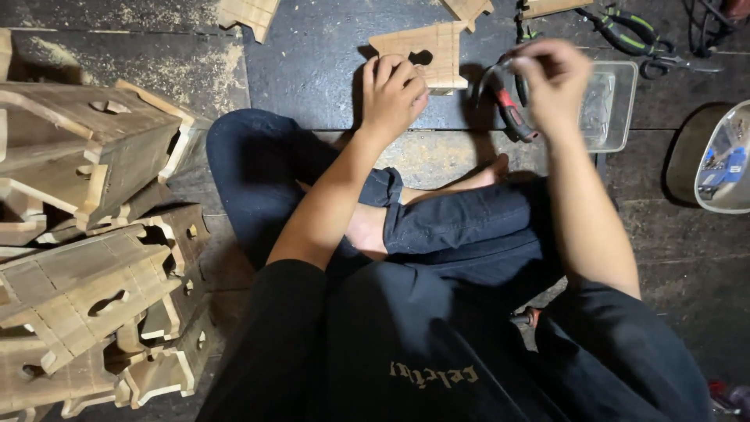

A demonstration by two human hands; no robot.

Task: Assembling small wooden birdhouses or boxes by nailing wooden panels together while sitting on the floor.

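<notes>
From the head view, the left hand (391, 94) presses flat, fingers curled, on a pale wood panel (428, 48) with a dark cut-out, lying on the dark sawdusty floor (312, 55) just ahead of the crossed legs. Right of the panel, the right hand (553, 78) is pinched shut over a red-handled hammer (508, 105), but it is too blurred to tell on what. A clear tray (613, 105) lies beyond it, and stacked wooden houses (86, 234) stand far left.

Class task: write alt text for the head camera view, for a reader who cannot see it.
A person sitting cross-legged on a dark floor presses the left hand on a flat wooden cut-out piece, while the right hand, blurred, is raised above a clear plastic tray near a red-handled hammer. Assembled wooden boxes are stacked to the left.
</notes>
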